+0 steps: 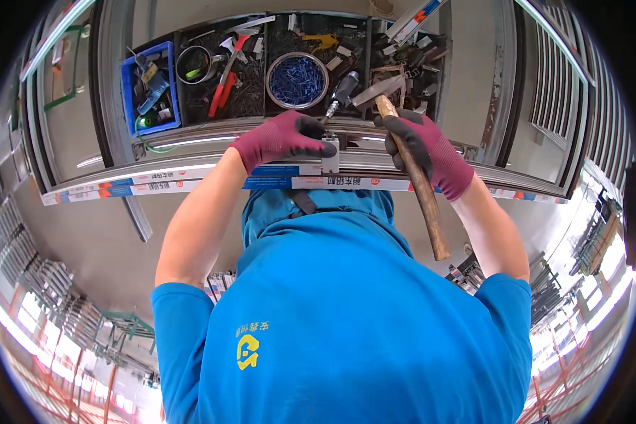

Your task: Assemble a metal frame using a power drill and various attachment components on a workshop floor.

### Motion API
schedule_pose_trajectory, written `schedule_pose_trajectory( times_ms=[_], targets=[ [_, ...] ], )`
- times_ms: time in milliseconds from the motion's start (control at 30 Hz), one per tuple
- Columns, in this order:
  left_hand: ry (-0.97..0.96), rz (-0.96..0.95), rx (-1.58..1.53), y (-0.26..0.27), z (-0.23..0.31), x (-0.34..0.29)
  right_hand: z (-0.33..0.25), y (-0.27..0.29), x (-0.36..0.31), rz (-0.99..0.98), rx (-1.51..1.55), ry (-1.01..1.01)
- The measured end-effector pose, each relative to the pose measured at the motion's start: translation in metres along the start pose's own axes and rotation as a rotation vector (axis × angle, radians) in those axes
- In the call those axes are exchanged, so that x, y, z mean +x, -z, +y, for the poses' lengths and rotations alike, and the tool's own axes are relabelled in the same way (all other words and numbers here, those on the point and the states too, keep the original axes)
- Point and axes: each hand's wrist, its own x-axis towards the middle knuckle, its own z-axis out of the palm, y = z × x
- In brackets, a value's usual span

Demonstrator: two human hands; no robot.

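My left hand (284,141), in a maroon glove with dark fingertips, is on the aluminium frame rail. Its thumb and forefinger curl against a small silver metal block (331,161) set across the rail. My right hand (427,145), gloved the same way, is wrapped round the wooden handle of a hammer (418,184). The hammer's head (380,90) is up beyond the rail, and the handle slants down toward my body. Between the hands, a power screwdriver with a dark grip (345,88) lies with its bit end near my left fingers.
Past the rail stands a divided parts tray (264,71) with a bowl of blue screws (297,80), red-handled tool (223,93), yellow tool (321,42) and a metal cup (195,65). A blue bin (125,92) sits left. Frame uprights (100,92) flank the tray.
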Motion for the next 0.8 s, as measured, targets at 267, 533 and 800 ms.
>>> schedule_pose_trajectory(
  times_ms=[267,533,800],
  targets=[
    [-0.016,-0.021,0.125,0.010,0.002,0.008,-0.004,0.003,0.007,-0.216,-0.115,0.151],
    [0.029,-0.049,0.256,0.011,0.005,0.008,-0.015,0.014,0.014,-0.286,-0.485,0.321],
    [-0.010,-0.028,0.146,0.004,0.015,-0.003,-0.009,0.029,0.031,-0.200,-1.092,0.606]
  ],
)
